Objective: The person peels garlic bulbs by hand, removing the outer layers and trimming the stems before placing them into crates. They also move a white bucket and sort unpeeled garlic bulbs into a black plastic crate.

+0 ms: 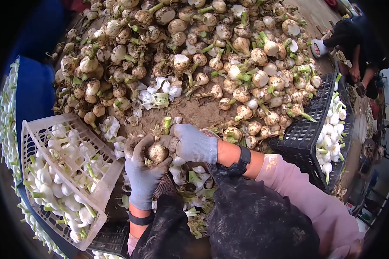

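Observation:
Both my hands wear grey gloves with dirty fingers and meet low in the middle of the head view. My left hand (143, 168) has its fingers wrapped round a soil-covered garlic bulb (157, 153). From the right, my right hand (190, 143) reaches to the same bulb, its fingers bent in at the bulb's right side. Whether it holds anything of its own is hidden. A short green stem piece (167, 124) stands just above my right fingers. White peeled skins (157, 93) lie on the ground beyond my hands.
A large heap of dirty garlic bulbs (177, 26) spreads ahead. At left, a white crate (65, 166) holds cleaned bulbs. A black crate (296, 144) with cleaned bulbs stands at right. Another person (358, 47) is at the upper right. A blue sheet (32, 90) hangs at the left.

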The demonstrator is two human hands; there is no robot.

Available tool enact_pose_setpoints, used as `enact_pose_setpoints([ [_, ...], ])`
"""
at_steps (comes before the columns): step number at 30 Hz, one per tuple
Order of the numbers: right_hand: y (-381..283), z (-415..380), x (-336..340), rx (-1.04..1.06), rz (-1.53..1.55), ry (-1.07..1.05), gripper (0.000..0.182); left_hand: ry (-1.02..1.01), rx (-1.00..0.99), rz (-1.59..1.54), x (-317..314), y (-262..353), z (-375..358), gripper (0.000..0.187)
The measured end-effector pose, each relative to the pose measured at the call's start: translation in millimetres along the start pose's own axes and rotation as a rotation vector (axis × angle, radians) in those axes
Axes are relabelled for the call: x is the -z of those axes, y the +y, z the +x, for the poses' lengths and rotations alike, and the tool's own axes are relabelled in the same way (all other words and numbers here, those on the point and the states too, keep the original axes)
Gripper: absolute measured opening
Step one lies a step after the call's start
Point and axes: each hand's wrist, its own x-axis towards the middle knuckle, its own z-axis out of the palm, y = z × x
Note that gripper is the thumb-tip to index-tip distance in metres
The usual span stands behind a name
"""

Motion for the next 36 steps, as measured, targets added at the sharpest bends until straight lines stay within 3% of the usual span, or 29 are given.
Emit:
enact_pose_setpoints([
  [3,0,-4,-1,0.021,0.060,0.019,0.032,0.038,-0.045,-0.043,-3,-8,1,0.062],
  [4,-1,-7,-3,0.024,0.128,0.051,0.031,0.050,0.141,-0.367,-3,1,4,0.056],
  [5,-1,-8,-4,0.031,0.146,0.036,0.031,0.031,0.116,-0.389,0,0,5,0.058],
  [7,1,-6,-1,-0.114,0.255,-0.059,0.024,0.016,0.248,-0.582,7,6,6,0.063],
  [8,0,-5,3,-0.108,0.266,-0.073,0.024,0.019,0.386,-0.836,8,5,4,0.068],
  [10,-1,-4,9,0.096,-0.413,0.000,0.019,0.009,0.471,-1.234,5,-3,1,0.066],
  [11,0,-4,7,0.101,-0.406,-0.007,0.019,0.008,0.529,-1.410,1,-11,-1,0.068],
  [12,3,-3,4,0.265,-0.424,0.117,0.019,-0.047,0.562,-1.489,-3,-21,-2,0.072],
  [13,8,-3,1,0.425,-0.440,0.245,0.020,-0.042,0.565,-1.486,-4,-27,-7,0.072],
  [15,23,3,-4,0.384,-0.321,0.265,0.025,-0.009,0.497,-1.492,0,-5,-1,0.076],
  [17,23,4,-2,0.173,0.118,0.036,0.026,-0.003,0.445,-1.371,-2,5,0,0.081],
  [18,10,1,3,0.005,0.193,-0.064,0.024,-0.012,0.415,-1.168,-2,6,0,0.083],
  [19,11,3,2,0.005,0.196,-0.063,0.024,-0.020,0.383,-0.966,-3,7,0,0.085],
  [20,13,5,-1,-0.051,0.264,-0.063,0.022,0.025,0.358,-0.888,-7,2,-2,0.069],
  [21,12,8,-2,-0.106,0.331,-0.067,0.021,0.029,0.362,-0.884,-3,-4,-2,0.069],
  [23,4,4,2,-0.150,0.298,-0.103,0.022,-0.277,0.547,-1.401,10,-16,-1,0.052],
  [25,2,-4,-2,0.027,0.314,-0.159,0.023,-0.273,0.484,-1.411,8,-22,3,0.052],
  [27,7,-6,-5,0.110,0.381,-0.181,0.026,0.112,0.263,-0.304,1,-31,10,0.046],
  [28,17,-3,-6,0.103,0.271,-0.150,0.027,0.244,0.382,-0.565,-3,-28,12,0.041],
  [29,24,-2,-5,0.094,0.165,-0.117,0.028,0.166,0.277,-0.600,9,-9,12,0.038],
  [31,17,-1,-1,0.085,0.166,-0.106,0.026,-0.038,-0.094,-0.076,18,10,15,0.037],
  [32,14,-3,0,0.095,0.039,-0.182,0.024,-0.070,-0.072,-0.038,17,6,17,0.034],
  [33,8,-5,2,0.106,-0.087,-0.258,0.023,-0.072,-0.071,-0.036,16,2,15,0.034],
  [35,-3,-10,13,0.135,-0.071,-0.171,0.023,-0.036,0.392,-0.676,12,-5,10,0.027],
  [36,-2,-7,20,0.071,-0.236,-0.039,0.024,0.019,0.512,-0.933,11,-8,8,0.021],
])
